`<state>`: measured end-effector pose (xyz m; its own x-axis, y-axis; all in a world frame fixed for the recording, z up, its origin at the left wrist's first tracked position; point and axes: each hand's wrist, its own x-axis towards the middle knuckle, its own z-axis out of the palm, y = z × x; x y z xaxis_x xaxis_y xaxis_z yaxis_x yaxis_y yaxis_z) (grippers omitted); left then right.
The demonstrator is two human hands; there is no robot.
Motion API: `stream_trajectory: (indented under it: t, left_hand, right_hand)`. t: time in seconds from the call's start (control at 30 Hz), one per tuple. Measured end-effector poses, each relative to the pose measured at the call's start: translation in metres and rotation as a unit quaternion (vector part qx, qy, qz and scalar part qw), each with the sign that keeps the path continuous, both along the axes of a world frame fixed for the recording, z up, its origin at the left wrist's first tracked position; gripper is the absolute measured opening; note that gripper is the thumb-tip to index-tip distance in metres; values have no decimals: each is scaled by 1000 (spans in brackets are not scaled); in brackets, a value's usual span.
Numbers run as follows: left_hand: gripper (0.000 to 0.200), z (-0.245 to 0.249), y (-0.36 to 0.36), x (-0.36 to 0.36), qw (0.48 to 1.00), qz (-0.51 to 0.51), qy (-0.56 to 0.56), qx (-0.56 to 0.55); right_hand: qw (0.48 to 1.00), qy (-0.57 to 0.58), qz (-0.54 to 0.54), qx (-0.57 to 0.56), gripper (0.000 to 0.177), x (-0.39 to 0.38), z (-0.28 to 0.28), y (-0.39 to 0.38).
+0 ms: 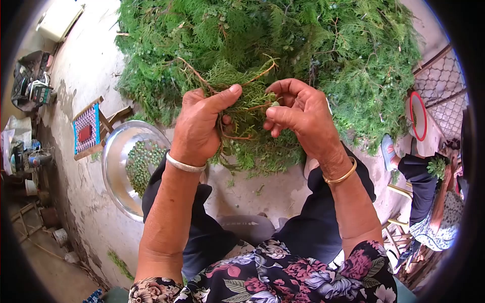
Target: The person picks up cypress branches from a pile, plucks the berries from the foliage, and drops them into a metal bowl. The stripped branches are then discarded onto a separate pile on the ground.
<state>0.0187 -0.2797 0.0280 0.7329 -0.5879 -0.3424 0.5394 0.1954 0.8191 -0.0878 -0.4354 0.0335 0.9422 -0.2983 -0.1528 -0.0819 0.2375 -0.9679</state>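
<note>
My left hand point(199, 123) is closed around a leafy evergreen sprig point(245, 98), its thumb lying across the stems. Thin brown twigs stick out above and below the grip. Close by on the right, my right hand point(308, 116) has its thumb and fingers curled in a pinch at the sprig's edge. A small pale green cone point(275, 104) shows at the thumb tip. Beyond both hands rises a large heap of cut evergreen branches point(364, 65). To the left of my left forearm stands a wide metal basin point(112, 174), partly filled with small green cones point(144, 164).
A folding stool point(87, 130) with a woven seat stands left of the basin. At the right sits another person point(429, 202), partly in view, near a red-rimmed container point(418, 116) and a wire mesh panel point(447, 86). Machinery point(38, 93) lines the far left.
</note>
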Motion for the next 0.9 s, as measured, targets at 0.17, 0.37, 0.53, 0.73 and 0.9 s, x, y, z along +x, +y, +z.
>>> stream_trajectory:
  t: [0.17,0.37,0.53,0.73,0.9]
  left_hand:
    - [7,-1,1,1,1000,8,-8,27]
    - [5,5,2,1,999,3,-9,42]
    - [24,6,3,4,999,-9,-33,41]
    - [39,7,-1,-1,987,86,-58,119]
    - [24,13,7,9,989,66,-82,107]
  right_hand:
    - [999,-8,16,-39,25,4,3,1]
    - [995,10,-16,-96,14,4,4,4]
    - [988,9,-24,-151,7,4,3,5]
    - [988,2,-42,-146,8,3,2,7]
    - [997,1,-66,-44,5,-2,-1,-2]
